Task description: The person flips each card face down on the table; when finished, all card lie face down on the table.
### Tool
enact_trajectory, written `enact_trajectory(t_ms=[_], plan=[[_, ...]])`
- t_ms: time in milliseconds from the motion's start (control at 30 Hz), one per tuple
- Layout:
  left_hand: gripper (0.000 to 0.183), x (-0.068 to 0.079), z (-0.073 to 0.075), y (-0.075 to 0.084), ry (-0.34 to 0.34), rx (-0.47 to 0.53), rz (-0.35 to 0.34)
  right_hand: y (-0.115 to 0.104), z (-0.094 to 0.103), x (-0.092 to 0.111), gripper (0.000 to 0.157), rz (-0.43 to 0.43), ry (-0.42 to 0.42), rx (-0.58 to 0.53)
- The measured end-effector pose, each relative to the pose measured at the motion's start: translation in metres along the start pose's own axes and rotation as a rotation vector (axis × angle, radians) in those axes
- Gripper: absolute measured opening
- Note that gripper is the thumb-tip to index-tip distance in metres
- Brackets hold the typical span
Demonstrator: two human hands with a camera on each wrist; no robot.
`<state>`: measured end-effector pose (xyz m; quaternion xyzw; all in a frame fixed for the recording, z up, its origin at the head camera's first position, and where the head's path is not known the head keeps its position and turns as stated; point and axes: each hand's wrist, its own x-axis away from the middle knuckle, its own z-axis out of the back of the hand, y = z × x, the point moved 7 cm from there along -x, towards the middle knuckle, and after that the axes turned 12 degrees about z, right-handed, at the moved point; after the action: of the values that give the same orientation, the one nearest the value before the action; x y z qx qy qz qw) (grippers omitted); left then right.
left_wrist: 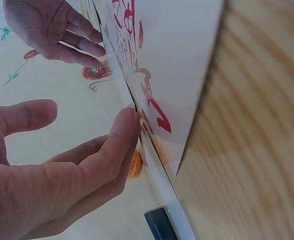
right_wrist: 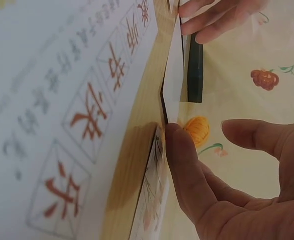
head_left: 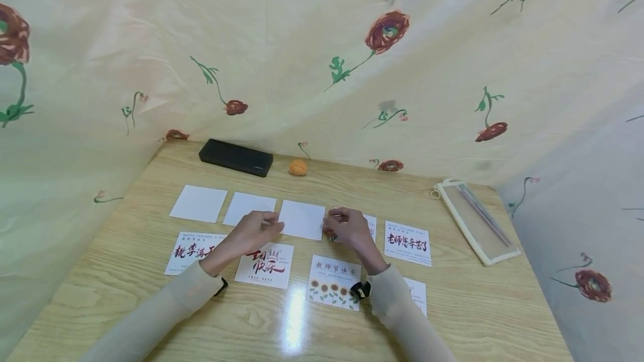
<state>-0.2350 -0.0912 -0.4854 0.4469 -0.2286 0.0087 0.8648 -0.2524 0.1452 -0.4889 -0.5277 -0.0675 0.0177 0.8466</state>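
A blank white card lies on the table between my two hands. My left hand touches its left edge with the fingertips, thumb held apart in the left wrist view. At the opposite edge are the fingertips of my right hand; the right wrist view shows that thumb apart too. The left hand partly covers another blank card and a red-lettered card. Beneath the right hand lies a printed card, mostly hidden. A sunflower card sits nearer me, by the right wrist.
Farther left is a blank card, with a printed card below it. Right of the hands lie a printed card and one partly under the sleeve. Behind stand a black case, an orange ball-like object and a zip pouch.
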Motion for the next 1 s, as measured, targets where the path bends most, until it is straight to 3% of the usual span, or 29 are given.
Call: enact_trajectory(t_ms=[200, 500, 833, 1000], plan=[[0.057, 0.004, -0.001, 0.009, -0.003, -0.012, -0.039, -0.002, 0.012, 0.008, 0.039, 0.011, 0.024, -0.026], [0.049, 0.006, -0.013, 0.029, -0.062, 0.073, -0.109, 0.008, 0.038, 0.021, 0.041, 0.018, 0.074, -0.033], [0.051, -0.001, -0.045, 0.048, -0.212, 0.182, -0.111, 0.029, 0.071, 0.044, 0.044, -0.011, 0.128, 0.038], [0.053, -0.006, -0.060, 0.056, -0.256, 0.197, -0.109, 0.037, 0.082, 0.050, 0.047, -0.041, 0.134, 0.039]])
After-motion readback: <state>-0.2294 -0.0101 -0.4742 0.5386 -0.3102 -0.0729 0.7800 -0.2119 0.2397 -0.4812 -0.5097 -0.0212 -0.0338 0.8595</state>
